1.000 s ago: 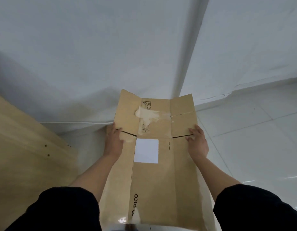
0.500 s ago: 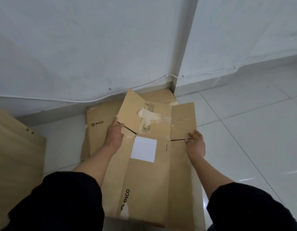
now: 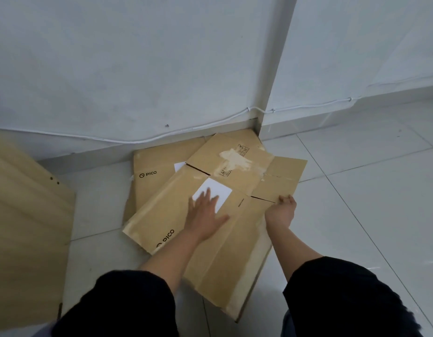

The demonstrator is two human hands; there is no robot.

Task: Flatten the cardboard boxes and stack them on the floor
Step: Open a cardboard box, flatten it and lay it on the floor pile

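Change: since the earlier frame you have brought the flattened brown cardboard box down from mid-air onto the stack, and your left hand has moved from its left edge to its middle.
Wooden panel: a pale wooden board sits at far left, well apart from the boxes.
Lower box: a flat brown cardboard box printed PICO lies on the white tiled floor against the white wall, by the corner.
Upper box: it lies skewed across the lower one, its far flaps reaching the corner.
Left hand: you press it flat, fingers spread, on the white square label; it grasps nothing.
Right hand: your fingers curl over the upper box's right edge, grasping it at the flap slit.
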